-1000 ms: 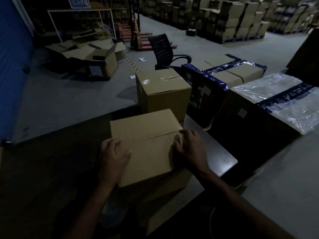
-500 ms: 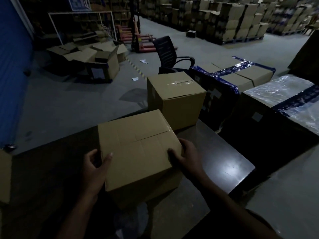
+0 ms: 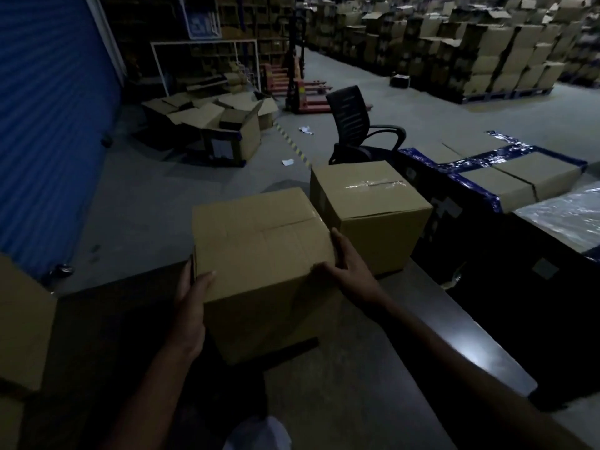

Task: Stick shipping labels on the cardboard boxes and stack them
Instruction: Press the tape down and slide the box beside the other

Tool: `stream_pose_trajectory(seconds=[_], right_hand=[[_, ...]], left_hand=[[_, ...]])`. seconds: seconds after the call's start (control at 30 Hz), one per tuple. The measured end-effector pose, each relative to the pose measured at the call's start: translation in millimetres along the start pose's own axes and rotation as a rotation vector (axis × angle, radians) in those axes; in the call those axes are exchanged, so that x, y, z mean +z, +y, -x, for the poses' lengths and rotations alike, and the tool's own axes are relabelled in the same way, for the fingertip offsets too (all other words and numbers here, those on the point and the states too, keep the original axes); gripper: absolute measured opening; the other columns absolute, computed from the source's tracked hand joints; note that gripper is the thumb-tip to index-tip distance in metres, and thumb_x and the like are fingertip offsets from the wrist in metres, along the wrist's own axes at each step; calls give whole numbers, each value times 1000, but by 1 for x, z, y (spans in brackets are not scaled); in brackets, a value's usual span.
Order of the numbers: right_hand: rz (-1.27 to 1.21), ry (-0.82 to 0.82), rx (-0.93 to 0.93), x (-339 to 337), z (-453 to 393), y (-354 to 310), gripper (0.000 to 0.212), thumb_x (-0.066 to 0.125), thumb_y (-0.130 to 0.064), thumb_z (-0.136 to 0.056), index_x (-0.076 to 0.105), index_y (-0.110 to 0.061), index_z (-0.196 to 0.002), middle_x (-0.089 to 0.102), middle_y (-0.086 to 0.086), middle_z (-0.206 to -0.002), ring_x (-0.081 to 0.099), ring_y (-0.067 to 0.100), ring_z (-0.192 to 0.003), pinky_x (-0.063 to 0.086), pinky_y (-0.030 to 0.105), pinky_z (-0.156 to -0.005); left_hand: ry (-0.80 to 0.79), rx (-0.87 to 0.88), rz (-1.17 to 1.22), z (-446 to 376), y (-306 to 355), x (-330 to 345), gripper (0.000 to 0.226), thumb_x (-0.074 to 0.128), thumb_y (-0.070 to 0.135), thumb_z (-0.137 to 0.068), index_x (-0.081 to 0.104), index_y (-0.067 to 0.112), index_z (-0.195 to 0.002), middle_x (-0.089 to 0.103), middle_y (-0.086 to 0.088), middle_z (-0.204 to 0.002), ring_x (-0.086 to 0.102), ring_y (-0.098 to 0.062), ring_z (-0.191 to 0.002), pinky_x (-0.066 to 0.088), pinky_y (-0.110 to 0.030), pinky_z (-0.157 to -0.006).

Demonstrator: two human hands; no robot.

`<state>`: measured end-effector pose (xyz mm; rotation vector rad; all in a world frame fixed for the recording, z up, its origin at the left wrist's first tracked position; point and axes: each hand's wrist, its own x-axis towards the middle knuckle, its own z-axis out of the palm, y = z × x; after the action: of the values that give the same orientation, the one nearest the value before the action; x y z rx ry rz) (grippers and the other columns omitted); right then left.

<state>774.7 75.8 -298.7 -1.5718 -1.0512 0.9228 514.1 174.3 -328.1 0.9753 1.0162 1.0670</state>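
A plain cardboard box (image 3: pixel 263 248) sits at the middle of the dark table (image 3: pixel 389 368), held between both hands. My left hand (image 3: pixel 191 303) grips its near left corner, thumb on the top face. My right hand (image 3: pixel 347 271) clasps its right side, fingers along the edge. Just behind and to the right stands a second cardboard box (image 3: pixel 370 206), its top seam sealed with clear tape. No shipping label shows on either box.
Part of another carton (image 3: pixel 22 326) juts in at the left edge. Boxes bound with blue tape (image 3: pixel 506 177) and a plastic-wrapped one (image 3: pixel 568 216) line the right. Behind are an office chair (image 3: pixel 354 125), flattened cartons (image 3: pixel 211 125), a pallet jack (image 3: pixel 302 89) and stacked pallets.
The held box has moved away from me along the table, closer to the taped box. Both hands shifted from its top to its sides.
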Motion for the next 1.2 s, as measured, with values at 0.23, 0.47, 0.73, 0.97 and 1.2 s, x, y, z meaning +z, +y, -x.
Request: stream_pose_trajectory(seconds=[0.23, 0.47, 0.73, 0.97, 1.2], right_hand=[[238, -143, -105, -17, -95, -1, 83, 72, -9, -82, 24, -12, -148, 32, -2, -142, 30, 13, -133, 35, 28, -106], [923, 123, -626, -6, -105, 54, 51, 61, -22, -92, 47, -11, -139, 45, 7, -146, 29, 23, -142, 27, 41, -117], [981, 104, -622, 4, -125, 53, 53, 57, -8, -90, 45, -7, -141, 46, 10, -146, 36, 25, -139, 33, 41, -114], [1065, 126, -500, 5, -143, 47, 53, 51, -16, -90, 43, -4, -140, 44, 14, -147, 35, 28, -139, 27, 41, -115], [992, 145, -463, 11, -136, 35, 53, 60, -22, -88, 48, 0, -136, 48, 17, -143, 38, 30, -136, 25, 39, -118]], left_hand=[[60, 42, -238, -92, -24, 17, 101, 78, 73, -62, 42, 37, -149, 47, 3, -150, 47, -23, -135, 41, -53, -111], [88, 236, -586, -82, -19, 44, 113, 89, 47, -65, 26, 26, -157, 33, 5, -156, 37, -12, -138, 38, -35, -107], [59, 332, -927, -107, -18, 56, 97, 80, 42, -78, 28, 17, -156, 18, 5, -164, 23, -13, -147, 27, -34, -117], [43, 322, -1134, -124, -20, 74, 93, 64, 54, -89, 19, 12, -158, 7, 2, -167, 13, -18, -152, 22, -36, -119], [-67, 265, -1103, -126, -4, 62, 93, 62, 57, -89, 14, 19, -160, 7, 5, -167, 14, -14, -152, 18, -31, -119]])
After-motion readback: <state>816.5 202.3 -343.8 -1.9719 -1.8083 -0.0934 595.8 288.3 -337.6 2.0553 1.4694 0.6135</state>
